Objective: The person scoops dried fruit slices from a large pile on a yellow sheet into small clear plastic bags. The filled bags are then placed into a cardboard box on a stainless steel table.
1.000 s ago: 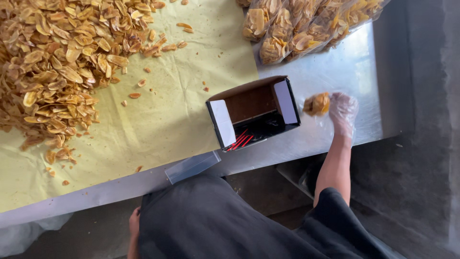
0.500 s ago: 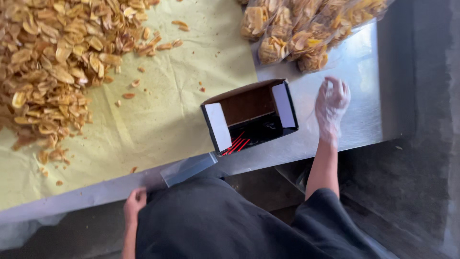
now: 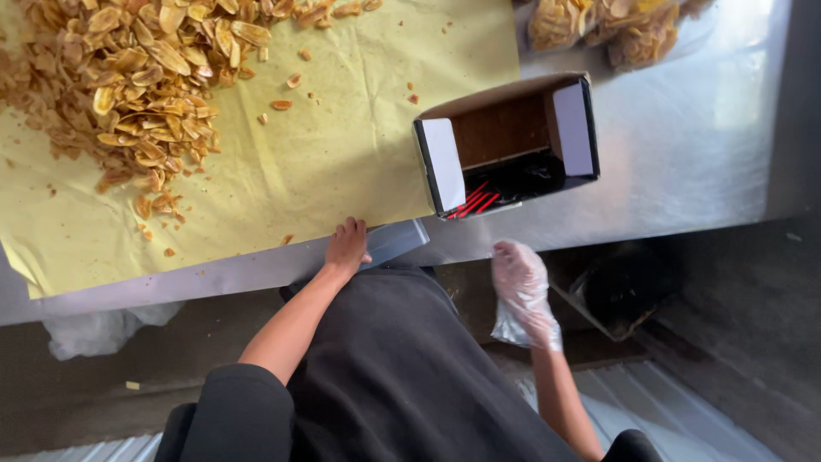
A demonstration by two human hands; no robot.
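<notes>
Your left hand (image 3: 346,248) is bare and rests on the front edge of the steel table (image 3: 684,162), with the fingers bent down onto the lower border of the yellow paper sheet (image 3: 342,154); it presses there and grasps nothing, and it lies just beside a flat grey piece (image 3: 395,241) at the table edge. Your right hand (image 3: 520,287) wears a thin clear plastic glove and hangs in front of the table, below its edge, with the fingers loosely released and nothing inside them. The thing nearest to this hand is the open cardboard box (image 3: 506,141), which stands on the table near the front edge, partly on the corner of the yellow sheet; its white flaps are folded outward and you can see red sticks (image 3: 473,204) at its bottom. A big heap of golden fried chips (image 3: 128,77) lies on the far left part of the sheet, well apart from both hands. Clear bags filled with chips (image 3: 599,26) lie at the back of the table behind the box.
</notes>
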